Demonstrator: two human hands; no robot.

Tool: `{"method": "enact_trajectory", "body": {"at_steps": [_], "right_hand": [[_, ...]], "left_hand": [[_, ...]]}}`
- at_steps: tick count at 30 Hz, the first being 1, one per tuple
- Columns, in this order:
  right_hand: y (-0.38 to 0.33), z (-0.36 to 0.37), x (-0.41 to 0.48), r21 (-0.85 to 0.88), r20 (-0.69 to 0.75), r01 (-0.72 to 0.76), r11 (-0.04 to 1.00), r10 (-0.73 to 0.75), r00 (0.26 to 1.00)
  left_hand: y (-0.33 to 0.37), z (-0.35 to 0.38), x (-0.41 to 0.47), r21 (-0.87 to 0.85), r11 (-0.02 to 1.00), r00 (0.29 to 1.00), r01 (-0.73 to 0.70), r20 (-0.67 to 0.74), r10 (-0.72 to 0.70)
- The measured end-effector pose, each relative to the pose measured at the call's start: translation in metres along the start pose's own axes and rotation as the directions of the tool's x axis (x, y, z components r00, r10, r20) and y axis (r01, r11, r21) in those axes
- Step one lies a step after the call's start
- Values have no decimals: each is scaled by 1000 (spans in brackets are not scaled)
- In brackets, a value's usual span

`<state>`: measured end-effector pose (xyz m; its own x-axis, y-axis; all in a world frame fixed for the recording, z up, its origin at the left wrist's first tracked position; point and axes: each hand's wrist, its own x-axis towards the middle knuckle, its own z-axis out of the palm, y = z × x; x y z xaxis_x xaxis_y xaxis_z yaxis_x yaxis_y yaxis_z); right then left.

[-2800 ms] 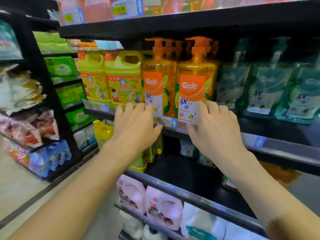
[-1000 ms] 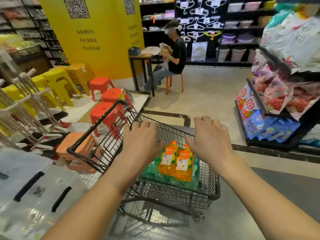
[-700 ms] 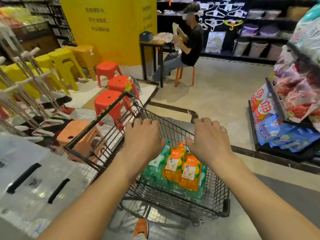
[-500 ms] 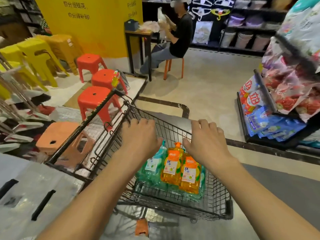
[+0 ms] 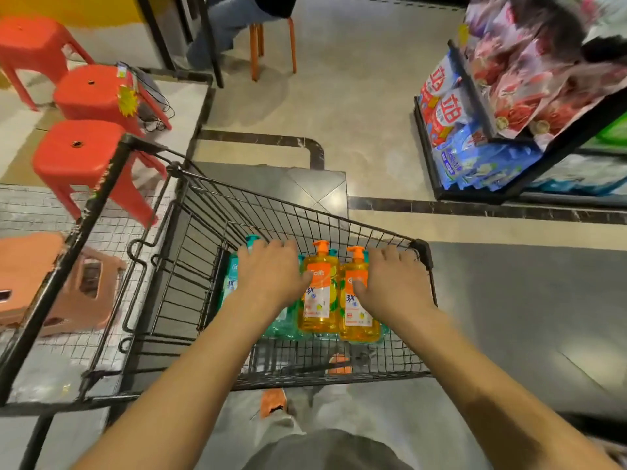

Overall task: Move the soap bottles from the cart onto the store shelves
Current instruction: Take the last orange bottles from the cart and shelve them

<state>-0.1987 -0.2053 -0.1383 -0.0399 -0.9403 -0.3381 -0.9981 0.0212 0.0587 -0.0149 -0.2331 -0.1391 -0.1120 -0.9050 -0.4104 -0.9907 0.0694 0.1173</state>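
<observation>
A black wire shopping cart (image 5: 422,249) stands on the tiled floor (image 5: 356,106) at the centre of the frame. In its basket two orange pump bottles (image 5: 319,293) lie side by side, touching, seemingly on top of a layer of teal pump bottles (image 5: 232,283) that covers the bottom. At upper left, red plastic stools (image 5: 81,154) stand on the floor. At upper right, a black shelf rack (image 5: 475,195) holds blue and red packets (image 5: 475,161).

Grey trousers (image 5: 325,449), orange shoes (image 5: 273,400)
</observation>
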Motion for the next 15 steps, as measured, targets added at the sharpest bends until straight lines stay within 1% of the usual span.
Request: {"method": "enact_trajectory", "body": {"at_steps": [4,8,11,12,15], "right_hand": [[9,36,31,18,95,-9,1000,7,995],[15,68,59,66,265,-24,998,6,964],[23,93,77,70,284,20,997,-39,958],[25,100,84,91,300,13,996,-40,953],[32,124,104,141,351,-11,990,-39,936]], "left_hand": [[7,28,32,18,1000,996,5,85,-6],[23,60,60,7,1000,983,22,182,-23],[35,90,83,1,999,965,40,259,-39],[38,100,91,-11,999,959,51,279,-46],[47,129,116,-122,985,951,123,299,-82]]}}
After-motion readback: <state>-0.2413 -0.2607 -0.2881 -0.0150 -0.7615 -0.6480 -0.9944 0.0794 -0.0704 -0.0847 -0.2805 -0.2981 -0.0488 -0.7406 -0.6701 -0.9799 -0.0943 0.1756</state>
